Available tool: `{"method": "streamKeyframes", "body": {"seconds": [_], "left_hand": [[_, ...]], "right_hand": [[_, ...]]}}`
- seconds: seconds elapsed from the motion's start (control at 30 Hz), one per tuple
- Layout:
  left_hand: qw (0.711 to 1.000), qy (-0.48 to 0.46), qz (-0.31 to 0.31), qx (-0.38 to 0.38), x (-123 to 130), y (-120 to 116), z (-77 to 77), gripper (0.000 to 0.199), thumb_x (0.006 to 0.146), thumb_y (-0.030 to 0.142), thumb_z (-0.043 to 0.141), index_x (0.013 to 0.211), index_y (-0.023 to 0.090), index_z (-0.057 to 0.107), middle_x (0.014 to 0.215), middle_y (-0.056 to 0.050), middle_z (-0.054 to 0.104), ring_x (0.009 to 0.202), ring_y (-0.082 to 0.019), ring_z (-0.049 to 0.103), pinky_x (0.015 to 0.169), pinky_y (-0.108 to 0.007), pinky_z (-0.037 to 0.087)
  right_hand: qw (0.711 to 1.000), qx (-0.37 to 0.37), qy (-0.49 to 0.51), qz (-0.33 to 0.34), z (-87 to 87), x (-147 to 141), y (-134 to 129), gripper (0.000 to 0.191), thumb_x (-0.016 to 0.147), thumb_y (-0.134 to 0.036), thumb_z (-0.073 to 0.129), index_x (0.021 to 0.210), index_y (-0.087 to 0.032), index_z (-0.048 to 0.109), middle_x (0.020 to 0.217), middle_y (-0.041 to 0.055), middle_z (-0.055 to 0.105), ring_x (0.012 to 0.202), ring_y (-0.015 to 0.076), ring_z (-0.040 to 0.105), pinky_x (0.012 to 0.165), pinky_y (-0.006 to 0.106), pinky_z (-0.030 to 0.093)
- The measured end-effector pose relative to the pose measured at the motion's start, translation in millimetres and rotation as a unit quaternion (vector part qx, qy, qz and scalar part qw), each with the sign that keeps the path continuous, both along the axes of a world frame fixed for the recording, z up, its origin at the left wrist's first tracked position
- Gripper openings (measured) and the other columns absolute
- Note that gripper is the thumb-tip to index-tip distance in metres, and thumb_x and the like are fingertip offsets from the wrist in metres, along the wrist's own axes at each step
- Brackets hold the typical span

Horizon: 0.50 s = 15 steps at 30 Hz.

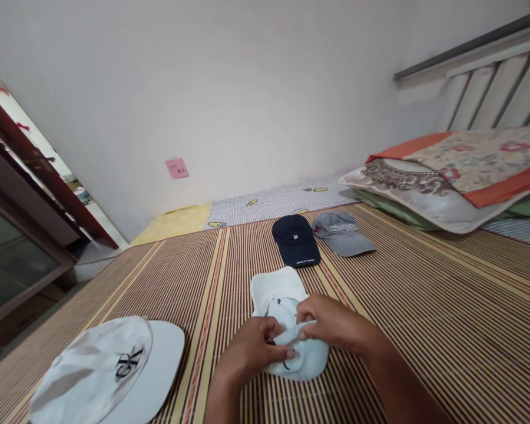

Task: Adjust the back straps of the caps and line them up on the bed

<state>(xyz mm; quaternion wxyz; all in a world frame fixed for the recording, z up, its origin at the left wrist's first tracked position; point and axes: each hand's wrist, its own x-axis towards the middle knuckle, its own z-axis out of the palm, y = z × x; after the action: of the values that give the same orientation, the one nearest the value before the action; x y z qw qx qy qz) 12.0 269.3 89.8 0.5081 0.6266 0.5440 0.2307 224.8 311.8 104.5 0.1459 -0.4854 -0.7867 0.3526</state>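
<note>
A white cap (308,360) lies on the striped mat right in front of me, its brim (277,284) pointing away toward the wall. My left hand (252,347) pinches the cap's near-left edge between thumb and fingers. From the right, my right hand (331,321) grips the cap's band, thumb and fingers closed on the fabric. Both hands are close together over the crown, and part of the inside shows between them. Just beyond the brim sit a navy cap (294,235) and a grey cap (341,232), side by side. A larger white cap (110,365) with black letters rests at the lower left.
The striped bamboo mat (406,306) covers the bed. Pillows and folded bedding (454,176) are stacked at the far right, by a white headboard (499,88). A pink note (176,168) is on the wall (265,88). At the left stands a brown door frame (48,171).
</note>
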Motion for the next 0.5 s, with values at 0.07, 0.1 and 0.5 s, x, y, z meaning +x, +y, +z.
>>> {"method": "streamKeyframes", "body": {"seconds": [0.07,0.1,0.5], "left_hand": [[1.000,-0.007,0.010,-0.011,-8.8,-0.6,0.9,0.023,0.061,0.030,0.079,0.072,0.018,0.064,0.069,0.003,0.058,0.067,-0.015,0.052,0.062,-0.027,0.036],[1.000,0.004,0.022,-0.008,-12.6,-1.1,1.5,0.021,0.061,0.029,0.078,0.072,0.018,0.064,0.069,0.003,0.058,0.069,-0.016,0.053,0.063,-0.027,0.037],[0.985,0.063,0.082,0.141,-33.5,-3.8,9.4,0.010,0.088,0.030,0.052,0.081,0.022,0.053,0.080,0.001,0.055,0.078,-0.019,0.051,0.071,-0.029,0.038]], "right_hand": [[1.000,0.013,0.017,-0.019,-0.2,1.7,1.3,0.007,0.072,-0.017,0.075,0.079,-0.020,0.077,0.085,0.0029,0.076,0.082,0.0194,0.066,0.066,0.028,0.037],[0.999,0.022,0.027,-0.027,0.0,2.9,1.9,0.007,0.074,-0.018,0.073,0.080,-0.020,0.077,0.089,0.0036,0.076,0.085,0.0203,0.066,0.069,0.028,0.038],[1.000,0.004,0.011,-0.013,2.7,14.7,5.3,0.011,0.069,-0.027,0.077,0.073,-0.020,0.070,0.078,0.0005,0.070,0.074,0.0193,0.063,0.060,0.028,0.034]]}}
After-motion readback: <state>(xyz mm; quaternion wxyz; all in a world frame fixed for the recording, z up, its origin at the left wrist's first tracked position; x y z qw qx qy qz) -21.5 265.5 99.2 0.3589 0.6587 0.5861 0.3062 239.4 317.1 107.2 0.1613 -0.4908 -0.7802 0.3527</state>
